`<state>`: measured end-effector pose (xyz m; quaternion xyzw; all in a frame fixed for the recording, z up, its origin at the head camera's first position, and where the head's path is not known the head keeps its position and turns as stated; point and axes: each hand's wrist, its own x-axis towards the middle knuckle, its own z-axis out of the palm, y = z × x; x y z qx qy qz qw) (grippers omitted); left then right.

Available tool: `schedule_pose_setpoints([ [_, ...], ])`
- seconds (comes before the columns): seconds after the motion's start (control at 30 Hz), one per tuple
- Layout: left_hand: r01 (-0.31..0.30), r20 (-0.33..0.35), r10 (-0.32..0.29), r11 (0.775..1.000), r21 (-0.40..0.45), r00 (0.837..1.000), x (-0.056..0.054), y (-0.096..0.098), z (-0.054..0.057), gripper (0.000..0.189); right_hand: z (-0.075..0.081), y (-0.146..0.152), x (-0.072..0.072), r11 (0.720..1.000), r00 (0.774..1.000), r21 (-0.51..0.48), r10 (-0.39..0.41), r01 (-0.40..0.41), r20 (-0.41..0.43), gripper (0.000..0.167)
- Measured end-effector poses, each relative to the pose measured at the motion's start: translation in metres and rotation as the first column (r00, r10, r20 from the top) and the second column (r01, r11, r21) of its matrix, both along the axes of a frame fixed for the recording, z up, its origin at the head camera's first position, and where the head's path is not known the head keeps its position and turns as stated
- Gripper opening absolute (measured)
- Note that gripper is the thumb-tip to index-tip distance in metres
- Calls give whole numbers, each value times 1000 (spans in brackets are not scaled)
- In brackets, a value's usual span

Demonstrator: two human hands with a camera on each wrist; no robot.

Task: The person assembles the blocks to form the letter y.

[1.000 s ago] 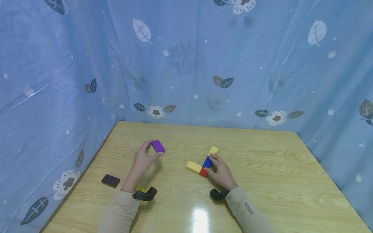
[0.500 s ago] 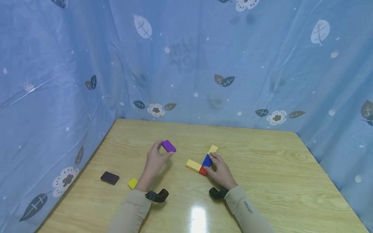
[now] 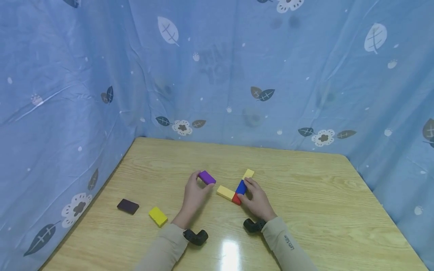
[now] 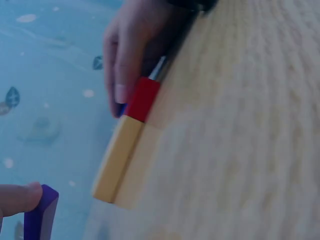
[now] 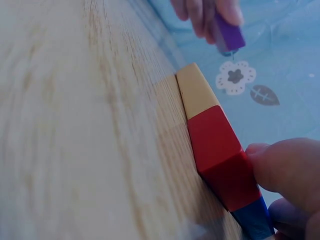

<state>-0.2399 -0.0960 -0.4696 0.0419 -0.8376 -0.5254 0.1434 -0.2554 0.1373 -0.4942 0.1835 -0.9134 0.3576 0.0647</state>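
Observation:
In the head view my left hand pinches a purple block between thumb and fingers, held up to the left of a joined group of blocks. That group forms an L on the table: a pale yellow block at the far end, a blue block, a red block at the corner, and another pale yellow block reaching left. My right hand grips the blue block, its thumb against the red one in the right wrist view. The purple block stands tilted at lower left in the left wrist view.
A black block and a bright yellow block lie on the wooden table to the left. A blue patterned curtain hangs behind and along both sides of the table.
My left hand has carried the purple block rightward and a little down, closer to the group. The bright yellow block has come into full view from behind the left arm. My right hand stays put.

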Motion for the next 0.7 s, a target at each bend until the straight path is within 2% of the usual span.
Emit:
schedule_pose_setpoints([
  [0.13, -40, 14, 40, 999, -5, 999, -4, 7, -8, 70, 0, 1, -1, 1000, 1000, 8, -6, 6, -9, 63],
  [0.3, -65, 13, 65, 997, -37, 998, -6, 14, -14, 68, 0, 1, -1, 1000, 1000, 8, -4, 4, -13, 62],
  [0.57, -60, 19, 63, 988, -143, 998, -4, 17, -17, 63, -1, 0, 0, 1000, 1000, -6, 1, -1, -23, 62],
  [0.7, -55, 28, 60, 986, -158, 998, -4, 18, -18, 65, -1, 1, 0, 1000, 1000, -4, -3, 3, -18, 62],
])
